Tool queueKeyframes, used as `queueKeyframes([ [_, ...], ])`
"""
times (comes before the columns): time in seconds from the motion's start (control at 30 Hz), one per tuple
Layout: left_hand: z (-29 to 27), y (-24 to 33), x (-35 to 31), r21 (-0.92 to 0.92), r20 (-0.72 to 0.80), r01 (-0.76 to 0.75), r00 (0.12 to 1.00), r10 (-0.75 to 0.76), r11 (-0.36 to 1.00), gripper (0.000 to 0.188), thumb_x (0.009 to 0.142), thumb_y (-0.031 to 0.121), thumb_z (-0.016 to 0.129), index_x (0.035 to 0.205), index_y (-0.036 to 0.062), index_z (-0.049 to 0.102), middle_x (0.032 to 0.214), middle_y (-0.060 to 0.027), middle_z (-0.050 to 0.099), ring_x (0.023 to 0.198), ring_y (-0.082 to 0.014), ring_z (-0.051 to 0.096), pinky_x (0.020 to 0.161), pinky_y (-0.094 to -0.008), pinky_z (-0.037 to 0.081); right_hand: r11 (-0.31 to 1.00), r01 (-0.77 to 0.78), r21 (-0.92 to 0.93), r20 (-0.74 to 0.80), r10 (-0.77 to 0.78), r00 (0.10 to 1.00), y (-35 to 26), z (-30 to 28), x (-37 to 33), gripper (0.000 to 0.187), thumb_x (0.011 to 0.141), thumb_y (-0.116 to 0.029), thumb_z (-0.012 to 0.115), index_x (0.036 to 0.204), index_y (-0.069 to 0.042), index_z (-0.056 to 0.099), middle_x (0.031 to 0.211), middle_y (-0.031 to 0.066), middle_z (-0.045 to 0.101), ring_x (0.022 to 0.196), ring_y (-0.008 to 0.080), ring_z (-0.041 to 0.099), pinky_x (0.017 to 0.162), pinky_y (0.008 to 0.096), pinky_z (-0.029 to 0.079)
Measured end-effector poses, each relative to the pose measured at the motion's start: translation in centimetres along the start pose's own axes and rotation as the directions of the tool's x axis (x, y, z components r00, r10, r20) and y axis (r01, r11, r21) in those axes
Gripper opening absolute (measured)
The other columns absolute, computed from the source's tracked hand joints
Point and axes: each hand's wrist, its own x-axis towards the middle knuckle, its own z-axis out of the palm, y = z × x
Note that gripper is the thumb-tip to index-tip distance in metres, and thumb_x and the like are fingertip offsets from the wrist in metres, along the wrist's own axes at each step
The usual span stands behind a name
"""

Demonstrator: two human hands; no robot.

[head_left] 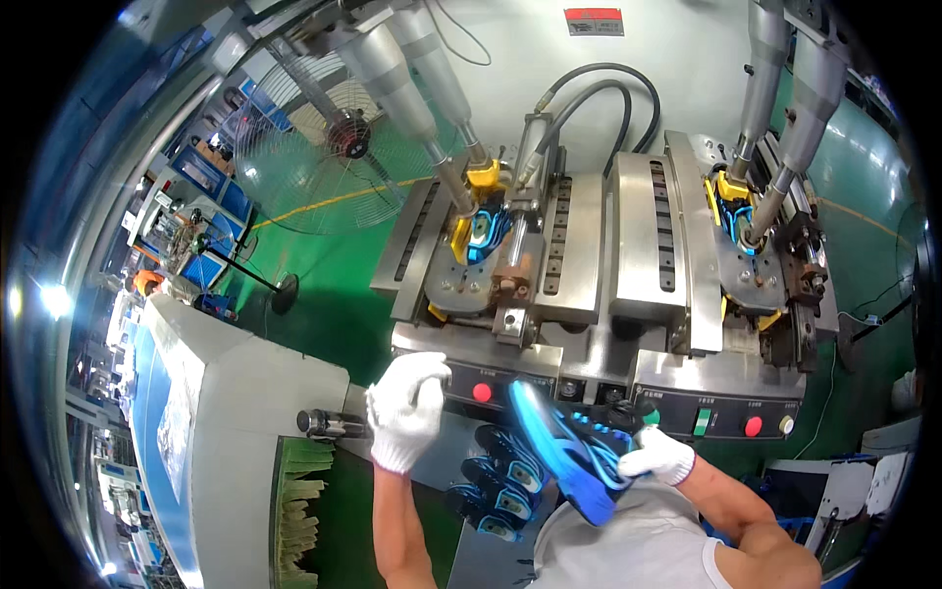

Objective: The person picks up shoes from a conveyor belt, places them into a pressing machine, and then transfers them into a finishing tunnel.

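My right hand (659, 456), in a white knitted glove, grips a blue and black sports shoe (564, 447) by its heel end. The shoe is tilted on its side, its pale to deep blue sole toward the left and its toe pointing up and away. My left hand (407, 410), gloved the same way, is raised in front of the machine's left control panel (520, 385). Its fingers are loosely bent and hold nothing that I can see. Between my forearms, several similar shoes (512, 504) stand in a row on a metal surface.
Ahead is a two-station press; shoes sit clamped under the left station (484, 234) and the right station (738, 221). Red buttons mark both front panels. A roller-ended pale machine (245, 393) stands at left, with a caged fan (334, 142) beyond it.
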Motion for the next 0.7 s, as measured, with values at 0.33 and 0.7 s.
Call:
queueKeyframes([
  [0.33,16.8,-16.6,13.1,0.153,0.038,0.271,0.959,-0.28,0.95,0.02,0.1,0.022,0.062,0.106,0.0032,0.067,0.091,-0.0115,0.072,0.084,-0.024,0.069,0.081,-0.0383,0.054,0.824,0.412,0.388,-0.17,-0.375,0.911,-2.3,-4.1,-0.6,0.097,0.073,-0.009,0.084,0.156,0.001,0.035,0.141,0.0228,0.058,0.124,0.0389,0.062,0.107,0.0517,0.052],
  [0.7,26.9,-24.7,23.1,0.507,0.127,0.428,0.821,-0.556,0.748,0.072,0.079,0.049,0.077,0.13,0.0031,0.054,0.126,-0.0244,0.066,0.117,-0.0418,0.064,0.1,-0.0528,0.049,0.726,0.587,0.359,-0.477,-0.397,0.784,-4.4,-0.8,0.1,0.098,0.07,-0.005,0.087,0.153,0.004,0.036,0.136,0.0254,0.061,0.12,0.0438,0.064,0.105,0.0555,0.053],
])
